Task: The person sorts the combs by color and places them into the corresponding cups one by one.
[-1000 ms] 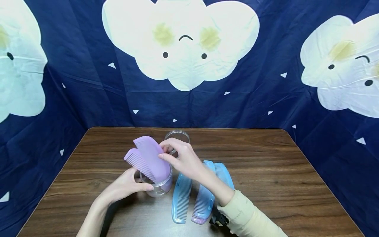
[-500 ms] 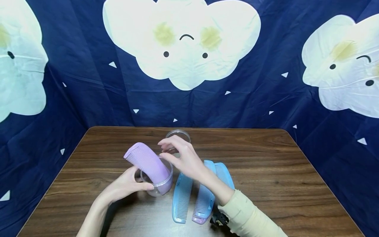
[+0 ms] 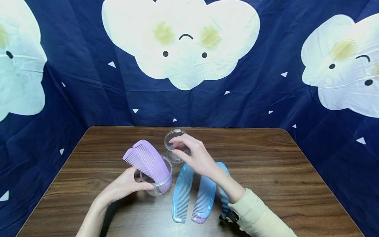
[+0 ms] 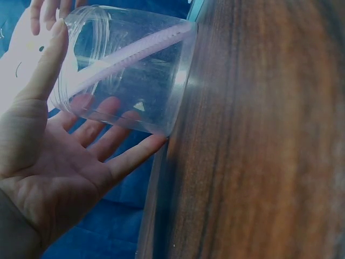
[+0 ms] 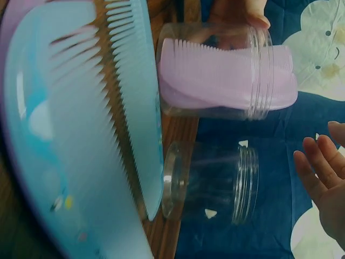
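My left hand point(image 3: 127, 185) holds a clear plastic jar point(image 4: 145, 102) on the table, thumb at its rim and fingers along its wall. Two lilac combs point(image 3: 149, 161) lean inside it, their upper ends sticking out past the rim toward the left. My right hand point(image 3: 195, 154) holds nothing; its fingers are loosely bent above a second clear jar point(image 5: 210, 183), which has nothing in it. Below the right forearm lie several blue combs point(image 3: 182, 194), partly hidden by the wrist. The end of another lilac comb point(image 3: 199, 220) peeks out from under one of them.
The brown wooden table point(image 3: 281, 171) has its back edge near the second jar. A navy cloth with white clouds point(image 3: 183, 39) hangs behind and at both sides. A black strap piece point(image 3: 229, 216) sits at the right cuff, close over a blue comb.
My right hand has let go of a lilac comb, which dropped into the left jar beside the other one. It then moved right, over the second jar. My left hand stays put.
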The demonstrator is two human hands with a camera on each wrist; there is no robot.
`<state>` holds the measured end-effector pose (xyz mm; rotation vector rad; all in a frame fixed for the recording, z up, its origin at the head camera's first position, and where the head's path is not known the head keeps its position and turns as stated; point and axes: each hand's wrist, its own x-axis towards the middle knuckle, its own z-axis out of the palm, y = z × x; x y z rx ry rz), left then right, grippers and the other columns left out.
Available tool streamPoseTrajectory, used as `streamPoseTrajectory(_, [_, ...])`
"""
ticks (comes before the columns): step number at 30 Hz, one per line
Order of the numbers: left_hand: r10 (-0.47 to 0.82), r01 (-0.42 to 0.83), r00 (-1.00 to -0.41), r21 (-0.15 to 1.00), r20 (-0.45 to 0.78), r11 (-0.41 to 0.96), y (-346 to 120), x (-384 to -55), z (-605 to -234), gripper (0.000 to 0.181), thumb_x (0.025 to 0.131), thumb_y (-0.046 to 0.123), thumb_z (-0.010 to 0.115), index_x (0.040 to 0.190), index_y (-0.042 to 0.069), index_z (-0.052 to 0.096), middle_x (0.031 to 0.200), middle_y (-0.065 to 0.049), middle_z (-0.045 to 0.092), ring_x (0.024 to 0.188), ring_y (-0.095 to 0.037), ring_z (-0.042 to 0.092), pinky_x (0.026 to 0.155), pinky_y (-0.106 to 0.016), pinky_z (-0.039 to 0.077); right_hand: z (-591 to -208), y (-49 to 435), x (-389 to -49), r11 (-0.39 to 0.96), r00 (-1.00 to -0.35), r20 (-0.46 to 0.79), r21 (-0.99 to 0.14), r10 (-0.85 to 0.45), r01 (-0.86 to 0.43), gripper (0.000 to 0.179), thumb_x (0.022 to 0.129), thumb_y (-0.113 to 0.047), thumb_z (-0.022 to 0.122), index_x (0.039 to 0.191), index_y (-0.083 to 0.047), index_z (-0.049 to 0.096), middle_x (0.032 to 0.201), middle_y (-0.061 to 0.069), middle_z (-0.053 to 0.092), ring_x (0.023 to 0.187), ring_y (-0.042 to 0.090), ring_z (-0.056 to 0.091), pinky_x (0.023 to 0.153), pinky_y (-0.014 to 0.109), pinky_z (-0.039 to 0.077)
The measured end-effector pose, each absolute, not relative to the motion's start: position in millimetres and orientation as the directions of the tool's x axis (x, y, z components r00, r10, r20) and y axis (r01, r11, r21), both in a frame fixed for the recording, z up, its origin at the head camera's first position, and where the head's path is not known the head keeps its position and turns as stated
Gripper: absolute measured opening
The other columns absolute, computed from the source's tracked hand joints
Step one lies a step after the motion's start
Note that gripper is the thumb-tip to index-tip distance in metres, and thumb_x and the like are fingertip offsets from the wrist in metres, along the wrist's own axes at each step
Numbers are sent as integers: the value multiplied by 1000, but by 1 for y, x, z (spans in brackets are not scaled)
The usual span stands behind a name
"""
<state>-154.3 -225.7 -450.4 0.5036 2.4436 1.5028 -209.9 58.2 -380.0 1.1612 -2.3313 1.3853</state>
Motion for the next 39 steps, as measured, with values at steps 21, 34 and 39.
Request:
streamPoseTrajectory(21, [403, 184, -915, 883, -6, 431, -226, -156, -452, 56, 86, 27, 83, 133, 10, 58, 121, -7, 69, 103, -16, 63, 85, -23, 50, -389, 94, -203, 294, -618, 477, -589, -625, -753, 26, 99, -7, 67, 125, -12, 66, 111, 1, 69, 101, 12, 68, 89, 25, 58])
streamPoseTrajectory(34, [402, 177, -916, 884, -14, 433, -226, -155, -451, 54, 87, 27, 83, 131, 10, 58, 118, -7, 70, 100, -15, 63, 84, -23, 50, -391, 112, -196, 365, -590, 356, -528, -725, -767, 28, 101, -16, 66, 129, -17, 64, 124, -3, 68, 112, 13, 67, 94, 32, 58])
streamPoseTrajectory(39, [404, 180, -915, 881, -14, 438, -226, -155, -451, 53, 87, 28, 83, 131, 11, 58, 119, -7, 70, 102, -17, 63, 85, -23, 51, -389, 116, -191, 404, -578, 285, -488, -764, -774, 31, 101, -19, 66, 133, -18, 64, 127, -5, 68, 113, 8, 63, 88, 23, 55])
